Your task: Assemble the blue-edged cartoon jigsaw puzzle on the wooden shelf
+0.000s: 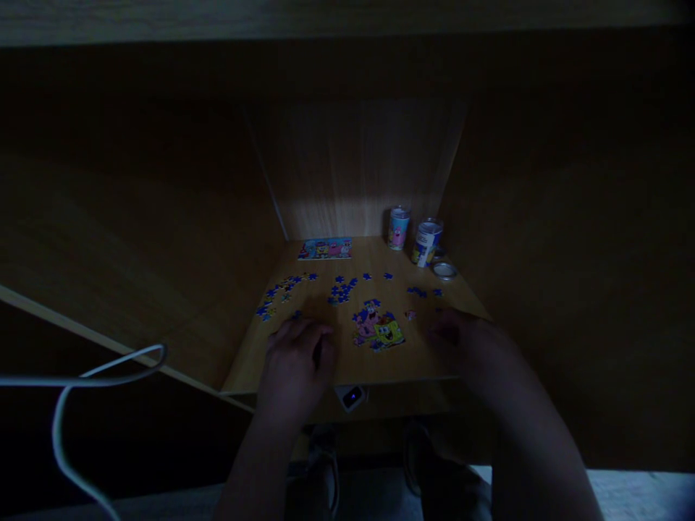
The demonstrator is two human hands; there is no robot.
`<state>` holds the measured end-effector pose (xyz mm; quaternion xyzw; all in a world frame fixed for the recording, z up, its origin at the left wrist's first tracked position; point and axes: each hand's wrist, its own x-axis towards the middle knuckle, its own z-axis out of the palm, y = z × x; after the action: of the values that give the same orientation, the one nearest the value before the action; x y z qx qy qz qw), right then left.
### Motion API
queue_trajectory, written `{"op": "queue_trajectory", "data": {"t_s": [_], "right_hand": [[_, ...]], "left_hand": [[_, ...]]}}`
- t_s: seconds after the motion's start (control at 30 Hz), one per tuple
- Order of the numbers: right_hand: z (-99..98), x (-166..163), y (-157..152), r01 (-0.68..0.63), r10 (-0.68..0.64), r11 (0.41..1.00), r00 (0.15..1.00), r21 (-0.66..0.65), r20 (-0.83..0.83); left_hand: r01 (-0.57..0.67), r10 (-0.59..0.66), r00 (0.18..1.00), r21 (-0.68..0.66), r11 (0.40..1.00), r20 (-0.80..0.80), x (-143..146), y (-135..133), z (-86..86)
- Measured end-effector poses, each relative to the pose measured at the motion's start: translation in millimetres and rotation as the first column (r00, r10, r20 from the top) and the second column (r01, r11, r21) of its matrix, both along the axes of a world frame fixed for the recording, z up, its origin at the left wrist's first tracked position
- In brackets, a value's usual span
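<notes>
A partly joined jigsaw puzzle with a yellow square cartoon character and a pink one lies on the wooden surface between my hands. My left hand rests left of it near the front edge, fingers loosely bent, thumb apart from them, nothing visible in it. To the right of the puzzle, my right hand has its fingertips pinched together low over the wood; what they hold, if anything, is lost in the dark. A loose pink-and-white puzzle piece lies between the puzzle and my right hand.
Loose blue puzzle pieces lie beyond the puzzle, with more pieces at left. Behind are a picture card, a cartoon can, a second can and a round lid. Wooden panels enclose the dim space; a white cable hangs left.
</notes>
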<state>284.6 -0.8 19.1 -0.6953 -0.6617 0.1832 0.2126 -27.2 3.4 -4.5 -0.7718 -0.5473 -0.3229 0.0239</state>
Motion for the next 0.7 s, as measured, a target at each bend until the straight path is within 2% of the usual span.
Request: {"op": "queue_trajectory", "data": {"t_s": [0.1,0.2,0.3,0.4,0.53,0.7], "right_hand": [[1.2,-12,1,-0.057,0.073,0.995,0.977,0.084,-0.202],[-4.0,-30,2,-0.093,0.154,0.983,0.887,0.157,-0.436],[-10.6,-46,4,-0.178,0.235,0.972,0.791,0.155,-0.565],[-14.3,-53,7,-0.189,0.237,0.971,0.746,0.144,-0.623],[-14.8,-54,10,-0.154,0.198,0.98,0.747,0.125,-0.634],[-15.0,-53,12,-0.089,0.136,0.991,0.737,0.104,-0.662]], "left_hand": [[0.034,-0.034,0.999,0.016,0.999,0.016,0,-1,-0.2],[0.061,-0.062,0.998,0.038,0.997,0.026,-1,-2,-0.1],[0.093,-0.094,0.995,0.049,0.995,0.037,-1,-5,1.8],[0.179,-0.181,0.982,0.036,0.983,0.057,5,-9,4.4],[0.296,-0.295,0.955,-0.027,0.955,0.025,25,-16,4.7],[0.274,-0.286,0.955,-0.127,0.953,-0.081,38,-20,3.8]]}}
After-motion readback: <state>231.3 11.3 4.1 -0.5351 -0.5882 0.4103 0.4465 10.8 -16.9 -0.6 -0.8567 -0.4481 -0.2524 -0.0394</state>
